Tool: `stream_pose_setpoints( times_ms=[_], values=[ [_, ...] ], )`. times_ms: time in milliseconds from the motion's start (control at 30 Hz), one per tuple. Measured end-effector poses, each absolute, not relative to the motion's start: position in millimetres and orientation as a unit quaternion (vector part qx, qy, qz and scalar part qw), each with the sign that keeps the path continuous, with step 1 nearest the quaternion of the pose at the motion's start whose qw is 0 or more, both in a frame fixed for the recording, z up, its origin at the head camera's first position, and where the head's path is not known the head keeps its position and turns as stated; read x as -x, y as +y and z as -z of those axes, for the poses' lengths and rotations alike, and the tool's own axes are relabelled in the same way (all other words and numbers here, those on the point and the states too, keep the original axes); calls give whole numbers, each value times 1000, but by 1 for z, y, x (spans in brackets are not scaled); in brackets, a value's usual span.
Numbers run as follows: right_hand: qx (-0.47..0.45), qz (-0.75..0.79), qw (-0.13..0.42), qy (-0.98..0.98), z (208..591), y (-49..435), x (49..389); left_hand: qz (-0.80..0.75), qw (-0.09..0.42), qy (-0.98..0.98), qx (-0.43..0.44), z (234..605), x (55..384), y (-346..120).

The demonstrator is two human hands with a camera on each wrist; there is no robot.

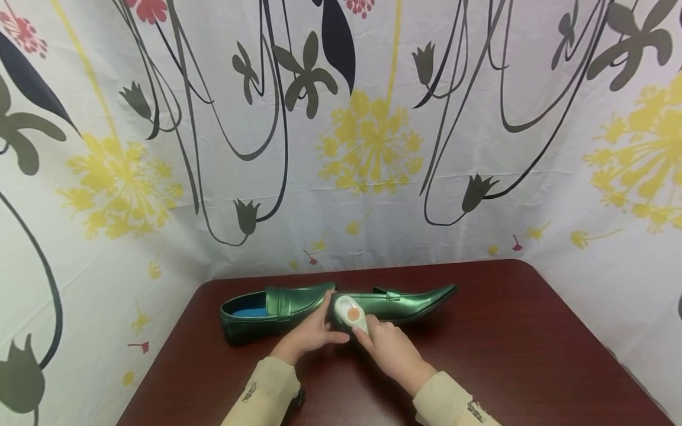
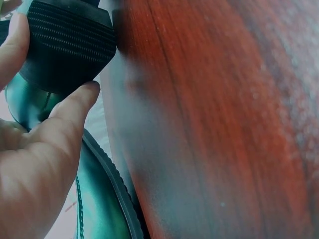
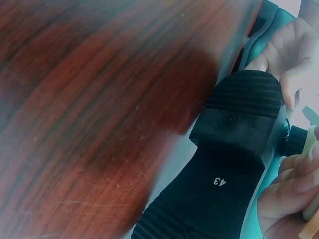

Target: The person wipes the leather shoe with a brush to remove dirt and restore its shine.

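Observation:
Two shiny green loafers are in the head view. The left loafer (image 1: 303,300) stands upright with its blue lining showing. My left hand (image 1: 309,336) holds the right loafer (image 1: 415,303) by its heel, thumb and fingers on either side. Its black sole (image 3: 219,164), marked 43, shows in the right wrist view, and its toe points right. My right hand (image 1: 391,349) grips a pale, rounded hand tool (image 1: 345,305) with an orange disc, against the heel end. A black end piece (image 3: 295,141) of the tool meets the shoe; its exact kind is unclear.
Both shoes are over a dark red-brown wooden table (image 1: 479,355) with rounded corners. A white floral curtain (image 1: 373,225) hangs behind and at the sides. A small dark object (image 1: 298,399) shows beside the left sleeve.

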State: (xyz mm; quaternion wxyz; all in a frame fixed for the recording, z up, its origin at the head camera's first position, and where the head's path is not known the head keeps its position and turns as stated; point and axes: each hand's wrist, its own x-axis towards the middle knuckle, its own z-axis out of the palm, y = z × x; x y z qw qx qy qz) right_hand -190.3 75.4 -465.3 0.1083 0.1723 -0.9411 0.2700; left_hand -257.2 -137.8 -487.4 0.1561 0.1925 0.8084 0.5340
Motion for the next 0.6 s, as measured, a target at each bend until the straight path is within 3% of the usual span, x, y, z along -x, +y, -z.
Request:
stream_pose_setpoints(
  times_ms=[600],
  values=[
    [-222, -237, 133, -936, 473, 83, 184, -552, 168, 794, -193, 488, 259, -137]
  ],
)
